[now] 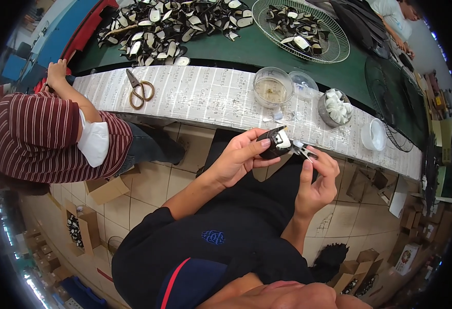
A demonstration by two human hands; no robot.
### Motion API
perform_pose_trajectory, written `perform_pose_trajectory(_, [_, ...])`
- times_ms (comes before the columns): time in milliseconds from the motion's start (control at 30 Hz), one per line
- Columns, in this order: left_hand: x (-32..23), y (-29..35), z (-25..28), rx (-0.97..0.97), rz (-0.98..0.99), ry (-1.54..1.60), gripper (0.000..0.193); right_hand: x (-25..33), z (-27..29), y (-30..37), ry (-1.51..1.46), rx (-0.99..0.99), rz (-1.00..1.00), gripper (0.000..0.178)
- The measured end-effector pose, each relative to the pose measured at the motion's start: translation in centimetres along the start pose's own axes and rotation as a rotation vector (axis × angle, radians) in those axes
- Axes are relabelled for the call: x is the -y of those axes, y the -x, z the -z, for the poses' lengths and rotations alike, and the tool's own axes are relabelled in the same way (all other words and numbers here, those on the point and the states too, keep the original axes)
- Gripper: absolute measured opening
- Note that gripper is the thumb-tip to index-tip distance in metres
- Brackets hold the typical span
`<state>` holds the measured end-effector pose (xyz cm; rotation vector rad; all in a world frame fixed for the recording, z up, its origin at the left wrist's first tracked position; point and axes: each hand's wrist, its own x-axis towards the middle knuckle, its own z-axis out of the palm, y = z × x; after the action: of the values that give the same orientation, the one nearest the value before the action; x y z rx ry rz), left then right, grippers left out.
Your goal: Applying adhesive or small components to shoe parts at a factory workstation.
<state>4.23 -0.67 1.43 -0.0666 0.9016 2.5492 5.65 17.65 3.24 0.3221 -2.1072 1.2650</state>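
Note:
My left hand [235, 164] is closed around a small black shoe part [273, 150] with a white inner face, just off the bench's front edge. To its right, my right hand [318, 180] pinches a small dark tool [304, 151] with shiny metal parts, whose exact kind I cannot make out. The tool's tip is close to the shoe part's right side; whether they touch is unclear. Above my hands, a clear round tub [273, 87] stands on the bench with a little yellowish residue inside.
Scissors [140, 90] lie on the paper-covered bench [200, 95]. A tin [335, 108] of white wads and a white cup [373, 135] stand at right. Black-and-white parts [169, 26] pile up behind, with more in a wire basket [300, 31]. A person in a striped shirt [46, 134] works at left.

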Motion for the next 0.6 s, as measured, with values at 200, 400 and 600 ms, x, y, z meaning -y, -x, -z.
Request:
perform_pose_trajectory(200, [-0.18, 0.25, -0.08, -0.008, -0.003, -0.001, 0.028, 0.63, -0.52, -0.09, 0.106, 0.067, 0.071, 0.014])
perform_pose_trajectory(400, [-0.11, 0.4, 0.46, -0.003, -0.015, 0.014, 0.028, 0.29, -0.16, -0.13, 0.193, 0.007, 0.018, 0.012])
perform_pose_trajectory(600, [-0.26, 0.43, 0.48, -0.033, -0.011, 0.004, 0.028, 0.17, -0.51, 0.04, 0.079, 0.047, 0.052, 0.015])
